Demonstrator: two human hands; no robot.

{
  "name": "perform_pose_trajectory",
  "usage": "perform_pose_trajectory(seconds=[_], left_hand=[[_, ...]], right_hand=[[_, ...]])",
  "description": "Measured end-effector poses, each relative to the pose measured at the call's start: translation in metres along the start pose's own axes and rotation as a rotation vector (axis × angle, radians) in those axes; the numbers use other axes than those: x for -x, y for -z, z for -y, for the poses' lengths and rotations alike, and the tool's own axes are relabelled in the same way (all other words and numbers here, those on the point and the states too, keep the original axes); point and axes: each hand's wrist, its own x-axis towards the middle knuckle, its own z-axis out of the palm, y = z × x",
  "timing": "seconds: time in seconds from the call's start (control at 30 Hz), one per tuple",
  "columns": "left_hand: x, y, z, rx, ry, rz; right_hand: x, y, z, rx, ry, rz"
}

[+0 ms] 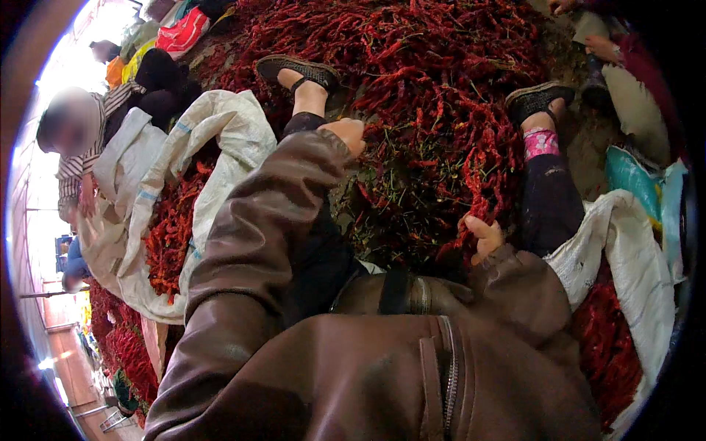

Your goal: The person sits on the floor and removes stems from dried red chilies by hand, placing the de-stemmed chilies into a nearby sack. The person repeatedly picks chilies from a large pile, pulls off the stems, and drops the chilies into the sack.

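Note:
My left hand (pixel 348 135) is curled beside my left ankle, above the edge of the heap; its palm side is hidden, so I cannot tell what it holds. Close to my lap, my right hand (pixel 485 238) has its thumb and fingers closed on some dried red chillies (pixel 462 234). Between my spread legs lies a heap of dried red chillies (pixel 441 71). Nearer to me, darker chillies are mixed with green and yellowish stems (pixel 394 204).
An open white woven sack (pixel 237 138) containing chillies stands at my left. Another white sack (pixel 640 264) with chillies is at my right. A person in a striped top (pixel 80 165) sits on the left. At upper right, another person's hand (pixel 602 48) shows near a turquoise bag (pixel 631 182).

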Motion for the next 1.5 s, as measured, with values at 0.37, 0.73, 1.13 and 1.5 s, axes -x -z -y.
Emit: perform_pose_trajectory(seconds=[0.37, 0.73, 1.13, 1.5], left_hand=[[-0.067, -0.057, 0.008, -0.173, 0.107, 0.277], [0.022, -0.002, -0.003, 0.608, -0.244, -0.048], [0.115, -0.004, -0.111, 1.661, -0.173, 0.215], [0.124, -0.027, -0.118, 1.146, -0.307, -0.180]], right_hand=[[0.010, -0.023, 0.014, -0.210, 0.040, -0.011], [0.010, -0.020, 0.009, 0.001, -0.085, -0.163], [0.035, -0.046, 0.046, -0.173, 0.071, -0.015], [0.061, -0.091, 0.072, 0.004, 0.389, 0.011]])
